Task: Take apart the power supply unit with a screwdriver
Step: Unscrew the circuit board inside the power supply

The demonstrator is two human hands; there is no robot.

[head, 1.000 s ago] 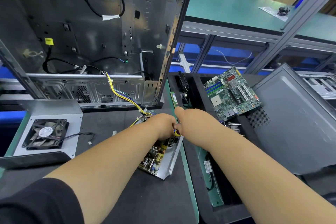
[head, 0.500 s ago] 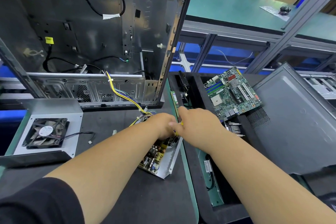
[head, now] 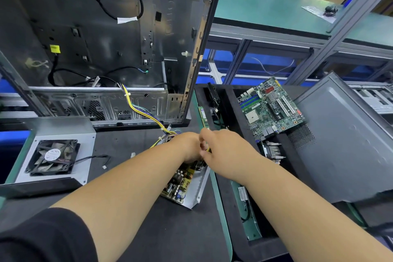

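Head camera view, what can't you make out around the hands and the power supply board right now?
- Screwdriver: only a blurred yellow sliver shows between the left hand and right hand; tip and screw hidden.
- Power supply board: far end covered by both hands.
- Fan label: too small to read.
- Which hand holds the tool: unclear, fingers hidden by the hands' backs.

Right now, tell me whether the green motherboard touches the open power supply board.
Apart. The head view shows the motherboard in the black tray, well right of the power supply board, with mat between them.

Hands [head: 204,149] over opened power supply [head: 185,185]
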